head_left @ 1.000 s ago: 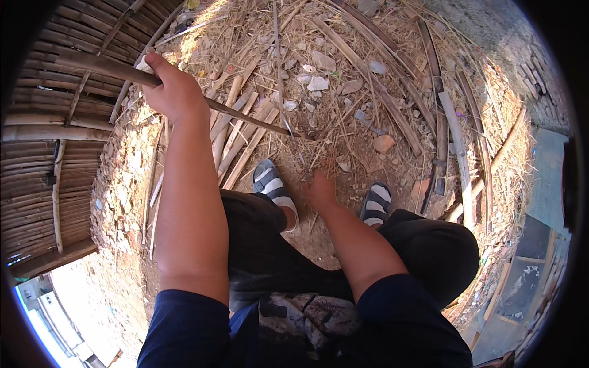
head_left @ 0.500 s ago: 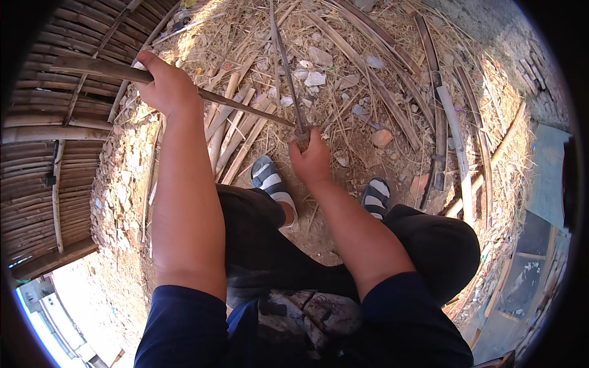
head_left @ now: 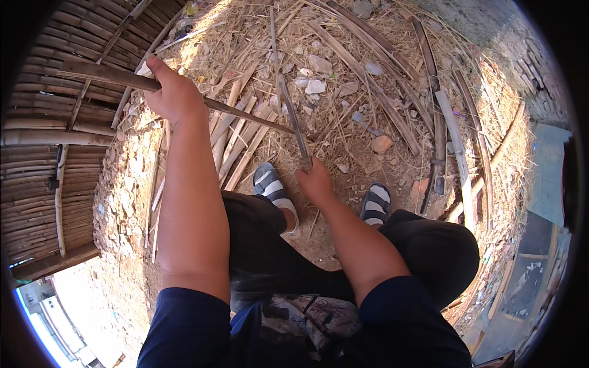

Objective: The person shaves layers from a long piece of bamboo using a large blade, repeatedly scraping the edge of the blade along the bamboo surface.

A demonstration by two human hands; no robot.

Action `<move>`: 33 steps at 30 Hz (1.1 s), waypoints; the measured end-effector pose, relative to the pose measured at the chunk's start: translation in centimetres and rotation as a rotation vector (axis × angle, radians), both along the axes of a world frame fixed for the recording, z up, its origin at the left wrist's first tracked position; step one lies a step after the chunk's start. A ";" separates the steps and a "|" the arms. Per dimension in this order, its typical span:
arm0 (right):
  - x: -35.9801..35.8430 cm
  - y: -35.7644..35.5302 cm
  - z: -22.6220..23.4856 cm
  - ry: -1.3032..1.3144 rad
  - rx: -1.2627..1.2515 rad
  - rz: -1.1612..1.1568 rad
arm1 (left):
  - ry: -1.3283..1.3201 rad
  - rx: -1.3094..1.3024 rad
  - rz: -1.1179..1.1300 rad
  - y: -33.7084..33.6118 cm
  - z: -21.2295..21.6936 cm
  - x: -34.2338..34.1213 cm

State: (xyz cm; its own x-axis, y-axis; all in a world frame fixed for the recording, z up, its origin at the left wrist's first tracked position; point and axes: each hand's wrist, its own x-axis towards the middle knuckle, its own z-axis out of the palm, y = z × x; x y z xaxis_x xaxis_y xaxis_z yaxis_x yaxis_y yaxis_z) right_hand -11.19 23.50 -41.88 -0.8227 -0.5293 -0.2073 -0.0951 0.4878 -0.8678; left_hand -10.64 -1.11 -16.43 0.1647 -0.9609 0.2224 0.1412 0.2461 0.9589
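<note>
My left hand (head_left: 176,93) is wrapped round a long bamboo strip (head_left: 248,116) held out in front of me. The strip's broad end sticks out to the left of the fist, and its thin end slants down to the right. My right hand (head_left: 315,183) is closed on the handle of a machete (head_left: 291,111), a long narrow dark blade pointing away from me. Near the strip's thin end the blade crosses it; whether the two touch I cannot tell. Most of the handle is hidden by my fingers.
Split bamboo pieces (head_left: 245,138) lie on the ground beyond my left sandal (head_left: 270,181). Longer bamboo lengths (head_left: 438,135) lie to the right, among straw and stones (head_left: 316,86). A bamboo slat wall (head_left: 55,98) stands at the left, and blue-grey panels (head_left: 527,270) at the right.
My right hand has drawn the machete back toward me, its blade now crossing the strip farther from the handle. My left hand and the strip have shifted slightly right.
</note>
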 end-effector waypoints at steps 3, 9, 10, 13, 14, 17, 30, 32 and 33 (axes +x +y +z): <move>-0.4 -3.3 8.1 -0.117 -0.122 0.053 | -0.030 -0.020 0.035 -0.7 -0.3 1.3; 1.7 3.6 -2.0 -0.035 0.555 0.165 | 0.082 0.261 0.057 0.6 1.3 0.7; 1.3 4.5 -2.5 -0.021 0.551 0.165 | 0.050 0.137 0.077 -0.6 0.3 1.2; -0.2 6.8 -6.5 -0.080 0.577 0.110 | 0.021 0.030 0.026 -1.8 -1.0 0.9; -0.3 6.6 -6.2 -0.068 0.565 0.077 | 0.006 0.009 0.028 -1.7 -0.9 0.6; 0.2 4.7 -5.2 -0.024 0.441 -0.004 | -0.027 0.004 0.013 -1.4 -0.7 0.1; -1.5 -3.7 5.0 -0.001 -0.246 -0.125 | 0.129 -0.121 -0.200 2.2 3.7 1.1; -2.2 -3.0 4.0 -0.022 -0.183 -0.150 | 0.093 -0.132 -0.245 2.6 3.1 1.0; -2.5 -2.6 3.3 -0.031 -0.150 -0.165 | 0.077 -0.136 -0.269 2.9 2.9 0.9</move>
State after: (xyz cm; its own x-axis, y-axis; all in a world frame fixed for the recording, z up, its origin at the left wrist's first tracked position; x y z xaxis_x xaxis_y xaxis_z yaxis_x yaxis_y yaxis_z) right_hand -13.74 20.86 -38.56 -0.8952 -0.4149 -0.1625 0.0028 0.3595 -0.9332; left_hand -9.75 1.78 -13.52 -0.0699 -0.9345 0.3491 0.2894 0.3159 0.9036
